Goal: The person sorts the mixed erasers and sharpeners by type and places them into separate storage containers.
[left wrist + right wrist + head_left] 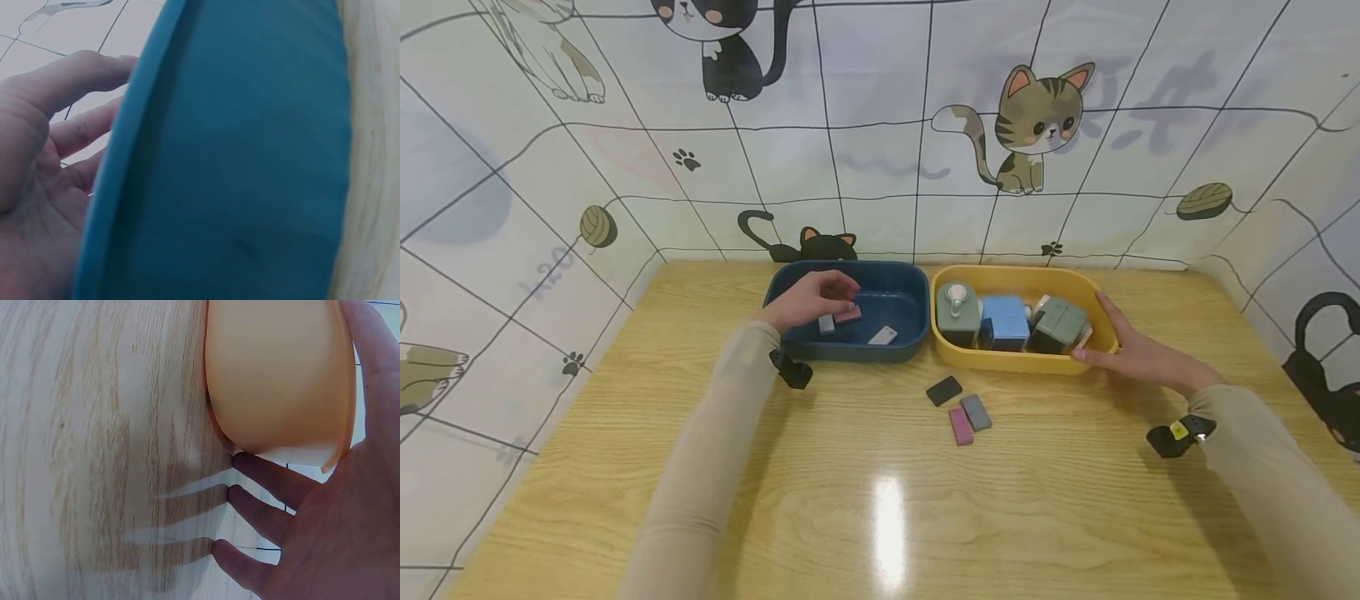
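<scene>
My left hand (pixel 811 298) hangs over the left part of a dark blue bin (pixel 880 354), thumb and fingers apart and loosely bent. Just below its fingertips lies a pink block (pixel 848 314), beside a white block (pixel 827 324); another white block (pixel 883 335) lies farther right on the bin floor. In the left wrist view, the bin wall (pixel 237 150) hides the fingertips. My right hand (pixel 1138 354) rests against the right end of a yellow bin (pixel 1000 360), thumb at its front rim. The right wrist view shows spread, fairly straight fingers (pixel 259 515) reaching down to the table.
The yellow bin holds a green pump bottle (pixel 958 317), a blue boxy container (pixel 1004 322) and a green boxy container (pixel 1058 325). On the wooden table (pixel 820 483) before the bins lie a black block (pixel 943 391), a grey block (pixel 976 412) and a pink block (pixel 961 426).
</scene>
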Demonstrator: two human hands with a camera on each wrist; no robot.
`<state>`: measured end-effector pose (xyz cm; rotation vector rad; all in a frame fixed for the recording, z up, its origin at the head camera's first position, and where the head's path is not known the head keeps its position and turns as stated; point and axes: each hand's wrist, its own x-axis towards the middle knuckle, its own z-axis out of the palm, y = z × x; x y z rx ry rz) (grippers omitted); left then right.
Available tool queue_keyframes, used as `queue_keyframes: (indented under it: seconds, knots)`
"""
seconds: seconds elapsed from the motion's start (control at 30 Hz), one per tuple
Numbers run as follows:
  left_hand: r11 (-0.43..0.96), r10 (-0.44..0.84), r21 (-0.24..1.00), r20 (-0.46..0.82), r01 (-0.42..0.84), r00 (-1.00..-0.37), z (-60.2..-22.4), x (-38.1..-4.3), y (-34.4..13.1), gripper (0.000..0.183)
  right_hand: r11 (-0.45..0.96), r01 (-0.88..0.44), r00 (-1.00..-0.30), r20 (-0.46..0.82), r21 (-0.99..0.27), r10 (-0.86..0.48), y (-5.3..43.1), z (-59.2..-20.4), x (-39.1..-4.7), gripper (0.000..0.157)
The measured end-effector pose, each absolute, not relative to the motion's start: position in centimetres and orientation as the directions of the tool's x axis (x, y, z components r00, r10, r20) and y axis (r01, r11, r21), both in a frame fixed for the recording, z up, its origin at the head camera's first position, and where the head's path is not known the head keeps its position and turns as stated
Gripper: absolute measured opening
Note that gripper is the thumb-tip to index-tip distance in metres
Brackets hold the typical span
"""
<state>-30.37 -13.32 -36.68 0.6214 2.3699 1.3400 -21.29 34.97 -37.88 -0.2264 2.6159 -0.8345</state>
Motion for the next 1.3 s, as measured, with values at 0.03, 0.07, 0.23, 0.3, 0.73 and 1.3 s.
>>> queue_keyframes:
  seconds: [0.03,0.07,0.23,0.3,0.73,1.3]
  knots:
    - [0.453,0.532,0.869,-0.085,0.198,-0.843,-36.7,-30.3,-13.2,0.036,0.812,-0.036,-0.913,-0.311,-0.583,-0.263,35.0,-37.9,-21.3,0.108]
    - [0.446,0.533,0.874,-0.088,0.192,-0.841,-36.8,-30.3,-13.1,0.036,0.813,-0.035,-0.914,-0.311,-0.581,-0.262,35.0,-37.9,-21.3,0.108]
    - [0.43,0.54,0.883,-0.085,0.188,-0.837,-36.9,-29.9,-12.7,0.037,0.823,-0.028,-0.913,-0.321,-0.567,-0.253,35.2,-38.1,-21.4,0.108]
    - [0.435,0.543,0.877,-0.075,0.205,-0.836,-36.9,-29.7,-12.6,0.037,0.82,-0.029,-0.912,-0.32,-0.571,-0.255,35.2,-38.0,-21.5,0.108]
    - [0.379,0.613,0.877,0.001,0.295,-0.79,-35.9,-27.8,-11.3,0.035,0.817,-0.033,-0.909,-0.322,-0.576,-0.263,35.4,-38.3,-21.6,0.108]
    - [0.321,0.714,0.836,0.095,0.446,-0.693,-33.9,-25.4,-8.7,0.034,0.826,-0.052,-0.909,-0.316,-0.561,-0.271,35.5,-38.5,-21.7,0.108]
